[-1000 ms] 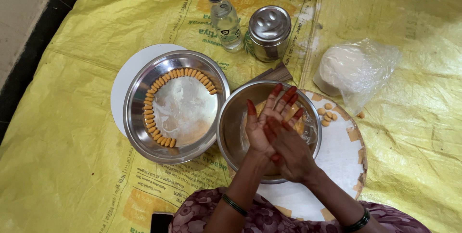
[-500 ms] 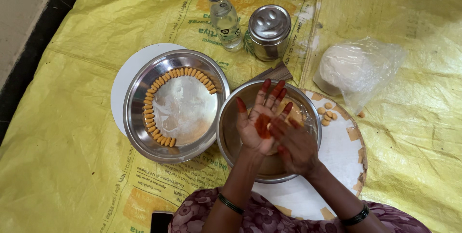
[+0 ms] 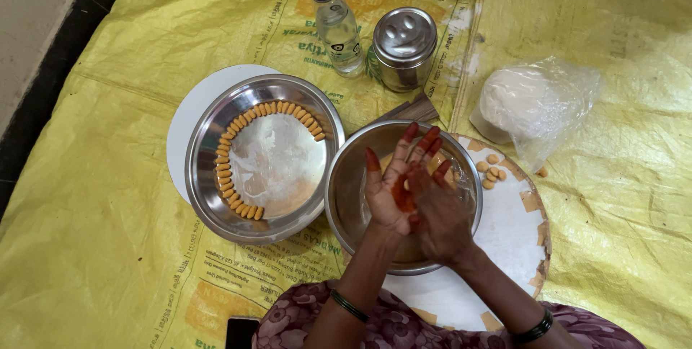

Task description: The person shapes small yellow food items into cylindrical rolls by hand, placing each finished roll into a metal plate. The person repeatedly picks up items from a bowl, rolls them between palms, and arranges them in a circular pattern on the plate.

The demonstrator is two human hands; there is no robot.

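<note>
- Head view, left to right: white round board (image 3: 189,115) under a steel plate (image 3: 264,157), which sits on a yellow woven sheet (image 3: 94,198) on the floor.
- Plate carries a curved row of small orange dough pieces (image 3: 232,176) along its left and top rim; middle is dusted white.
- Behind it: clear plastic bottle (image 3: 335,21) with a dark cap, then a lidded steel tin (image 3: 404,48).
- Steel bowl (image 3: 353,176) just right of the plate, rims near touching, resting on a round board (image 3: 515,226).
- Left hand (image 3: 389,187) and right hand (image 3: 440,212) are pressed palm to palm over the bowl, fingertips stained red.
- Grip: hands are flat against each other, fingers loosely spread. Looks like a small bit of dough is being rolled between the palms, but I cannot tell for sure, palms hide it.
- Step, as I judge it: shaping one more piece. Next move would call for parting the palms and setting the piece at the row's open end, lower left of the plate.
- A few loose orange pieces (image 3: 492,170) lie on the board right of the bowl.
- Far right: white dough lump in a clear plastic bag (image 3: 530,104), apart from the hands.
</note>
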